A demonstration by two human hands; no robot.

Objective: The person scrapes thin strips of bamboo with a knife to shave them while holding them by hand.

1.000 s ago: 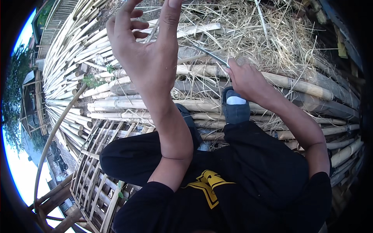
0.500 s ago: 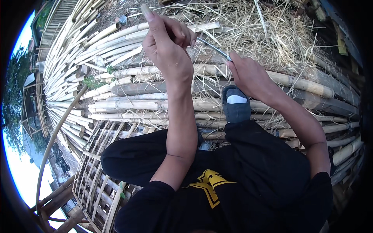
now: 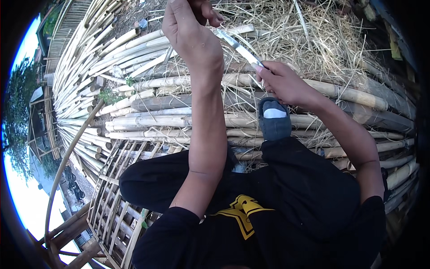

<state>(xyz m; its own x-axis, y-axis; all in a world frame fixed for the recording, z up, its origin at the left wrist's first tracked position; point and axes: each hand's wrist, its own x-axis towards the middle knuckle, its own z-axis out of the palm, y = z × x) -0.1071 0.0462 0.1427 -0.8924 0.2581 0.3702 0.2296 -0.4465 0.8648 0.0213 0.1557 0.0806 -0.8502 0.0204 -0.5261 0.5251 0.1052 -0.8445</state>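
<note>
A knife [image 3: 242, 50] is in my right hand [image 3: 286, 83], whose fingers are closed around its handle. Its shiny blade slants up and to the left, and the tip ends just below the fingers of my left hand [image 3: 190, 29]. That hand is raised at the top edge with its fingers curled in. The picture's edge cuts off part of it, and whatever it may hold is hidden. Below both hands lie pale bamboo poles [image 3: 156, 121] and a heap of thin bamboo shavings [image 3: 286, 36].
My foot in a dark shoe [image 3: 274, 123] rests on the poles beneath my right hand. A woven bamboo lattice [image 3: 117, 201] lies by my left knee. A thin curved pole [image 3: 67, 157] rises at the left. More bamboo poles [image 3: 80, 58] fan out at the far left.
My left hand has moved up, partly out of the picture. The knife has turned so that the flat of its blade shows brightly, and my right thumb has shifted on it.
</note>
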